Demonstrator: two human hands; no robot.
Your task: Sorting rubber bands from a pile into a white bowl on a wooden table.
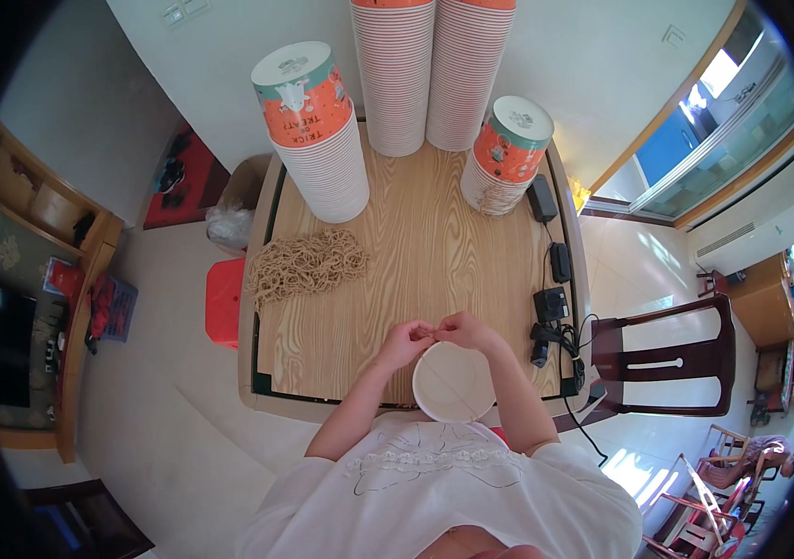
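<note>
A white paper bucket [453,384] is at the table's near edge, close against my body, its round opening facing up. Across that opening runs a thin tan cord [455,396], reaching toward the near rim. At the bucket's far rim, my left hand [405,344] and my right hand [467,331] meet with fingertips pinched together. Both appear closed on the cord's end, though the fingers hide most of it. A loose pile of similar tan cords [310,265] lies on the table to the left.
Upside-down nested buckets stand in a left stack [322,168], two tall back stacks [397,84] and a short right stack [507,158]. Black adapters and cables [550,303] line the table's right edge. A dark wooden chair [667,359] stands right; a red stool [224,303] stands left.
</note>
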